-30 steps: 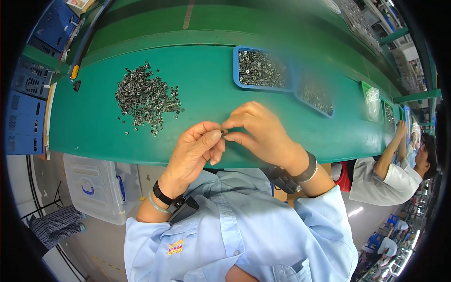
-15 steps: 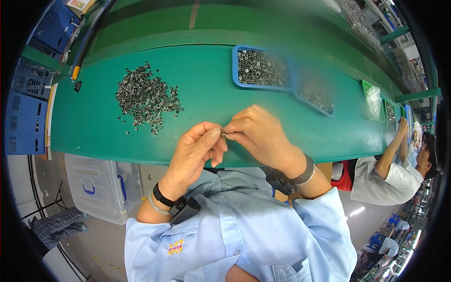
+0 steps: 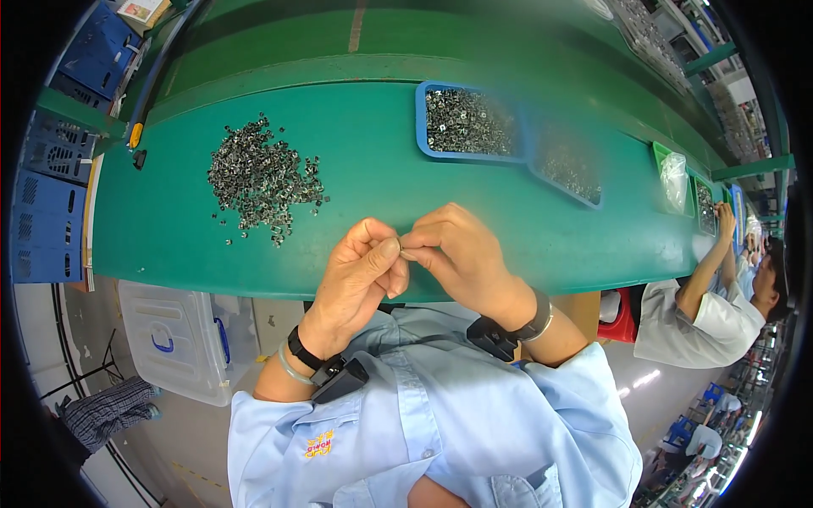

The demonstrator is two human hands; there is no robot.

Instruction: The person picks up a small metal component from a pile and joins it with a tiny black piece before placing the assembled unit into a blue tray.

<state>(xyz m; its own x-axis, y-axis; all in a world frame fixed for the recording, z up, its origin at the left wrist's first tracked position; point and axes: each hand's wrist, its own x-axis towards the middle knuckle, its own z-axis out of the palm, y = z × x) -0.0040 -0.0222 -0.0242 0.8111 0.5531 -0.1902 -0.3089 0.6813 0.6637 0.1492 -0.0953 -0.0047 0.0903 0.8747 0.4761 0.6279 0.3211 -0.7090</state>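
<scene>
Item: small metal part [image 3: 405, 253], pinched between my left hand [image 3: 360, 275] and right hand [image 3: 461, 254], fingertips together over the near table [image 3: 373, 182] edge. Step, as I judge: fitting or checking the piece; next calls for fine fingertip alignment. Loose pile of parts [image 3: 261, 178] at ten o'clock; blue tray [image 3: 467, 125] at one o'clock.

What we cannot make out

Whatever our left hand [image 3: 360, 271] and right hand [image 3: 457, 254] pinch between them stays hidden by fingertips; the second blue tray [image 3: 569, 169] is blurred, and the co-worker [image 3: 720, 296] is cut off.
</scene>
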